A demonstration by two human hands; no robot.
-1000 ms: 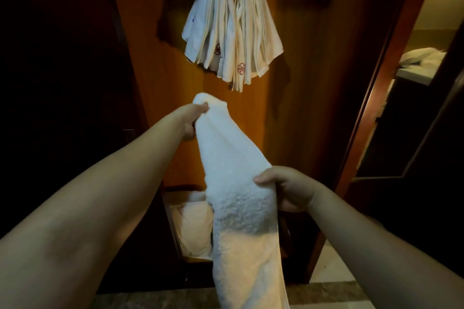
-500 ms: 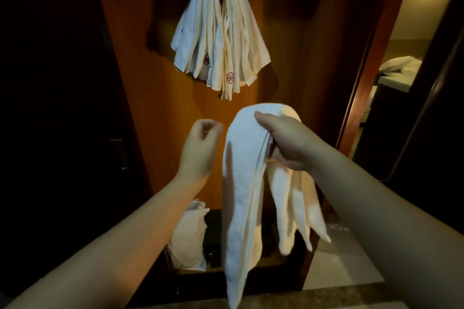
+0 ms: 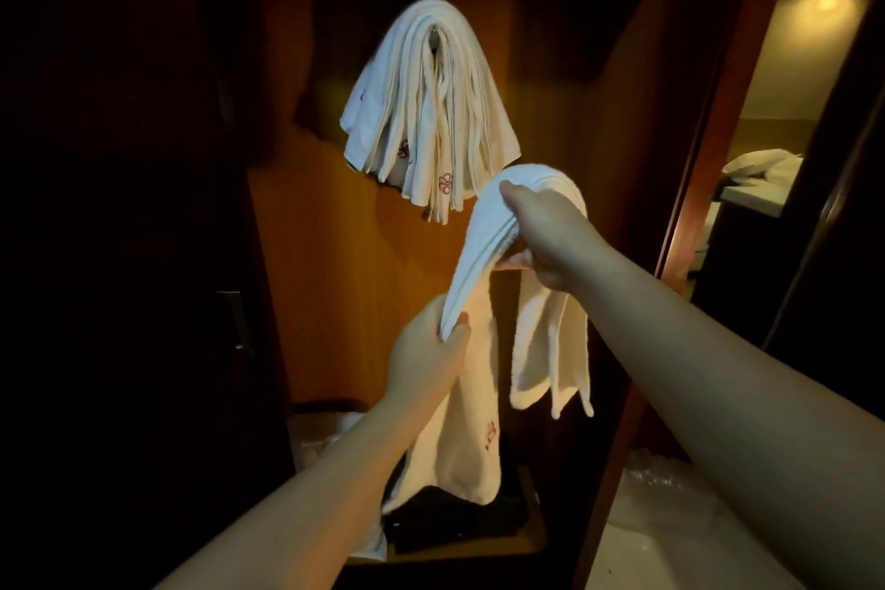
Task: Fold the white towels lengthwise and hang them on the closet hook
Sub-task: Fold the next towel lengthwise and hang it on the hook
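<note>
Step in hand, as I read it: the lengthwise fold is done and you're at the hang.

Your right hand is raised in front of the closet panel, fingers curled round the folded towel at its bend, thumb on top. The towel drapes over that hand; the short end hangs down on the right side, loose.

Your left hand is lower and nearer you. It pinches the long end of the same towel, thumb and fingers closed on the bunched edge. Below that grip the cloth falls free, with a small red embroidered mark near the bottom.

The hook is barely visible, a bit of metal under the crown of the hung stack of towels. That stack is thick, several folded layers, red emblems at the lower ends. Your towel's bend sits below and to the right of the stack, near its lower edge; contact can't be told.

Next move, by my judgement: lift the bend up and left, over the crown of the stack, and seat it on the hook. The stack leaves little room, so a slide-off looks possible.

Containers: a low box on the closet floor holds dark items and some white cloth at its left side. Too dim to name them.
</note>
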